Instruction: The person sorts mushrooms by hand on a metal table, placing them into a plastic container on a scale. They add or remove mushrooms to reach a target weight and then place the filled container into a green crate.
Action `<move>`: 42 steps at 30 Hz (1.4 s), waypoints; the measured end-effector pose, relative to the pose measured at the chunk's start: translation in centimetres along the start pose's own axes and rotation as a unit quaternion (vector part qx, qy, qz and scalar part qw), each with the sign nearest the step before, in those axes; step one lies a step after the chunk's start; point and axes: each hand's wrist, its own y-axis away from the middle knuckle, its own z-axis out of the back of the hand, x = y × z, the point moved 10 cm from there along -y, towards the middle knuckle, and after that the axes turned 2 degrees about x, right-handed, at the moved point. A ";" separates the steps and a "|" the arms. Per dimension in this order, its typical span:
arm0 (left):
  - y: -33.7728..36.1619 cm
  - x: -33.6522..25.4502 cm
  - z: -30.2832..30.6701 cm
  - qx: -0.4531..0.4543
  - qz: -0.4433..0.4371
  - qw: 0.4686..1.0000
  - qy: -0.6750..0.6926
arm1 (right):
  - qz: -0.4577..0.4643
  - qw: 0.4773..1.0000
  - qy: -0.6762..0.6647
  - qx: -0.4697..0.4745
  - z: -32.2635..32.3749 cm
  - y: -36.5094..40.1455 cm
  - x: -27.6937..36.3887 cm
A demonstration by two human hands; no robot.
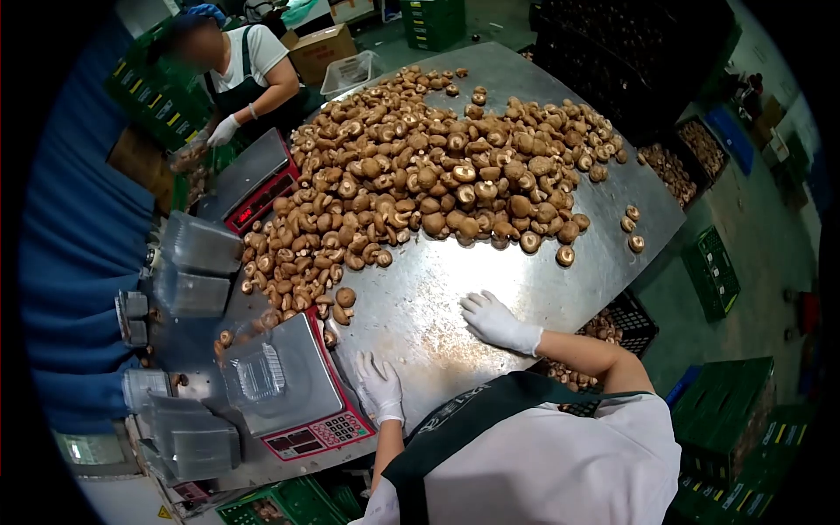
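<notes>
The brown mushrooms are lying in a broad, loose heap across the middle and far part of the metal table, with a tongue of them spreading down the left side toward the near scale; heaped like that, they are probably being kept within reach from several sides. The person's right hand, in a white glove, is resting palm down on the metal just short of the heap, its fingers stretched out and a little apart, gripping nothing that shows; crumbs are lying on the surface around it. The gloved left hand is lying flat beside the scale's right edge, fingers extended and slightly parted, also holding nothing visible; what is under either palm is hidden, so both seem to be leaning on the table rather than grasping. On the scale's platform a clear plastic box is sitting, presumably so that contents can be weighed in it, though no mushrooms are showing inside. Clear containers are standing nested left of this scale, likely to save room, and another stack is standing farther up, near a second scale. Beyond that, a co-worker in a dark apron is holding something transparent, too blurred to name, in gloved hands. Green crates are standing at the right, perhaps stacked to spare floor space.
</notes>
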 end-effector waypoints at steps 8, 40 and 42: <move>-0.1 0.1 -0.4 0.024 -0.019 0.999 -0.032 | -0.256 0.959 0.031 -0.116 2.6 18.5 -11.3; 0.0 0.3 -0.5 0.001 -0.020 1.000 -0.024 | -0.118 0.968 0.217 -0.041 9.7 -15.5 -16.7; -0.2 0.4 -0.5 0.001 -0.005 1.000 -0.026 | -0.121 0.969 0.204 -0.062 9.5 -16.0 -17.3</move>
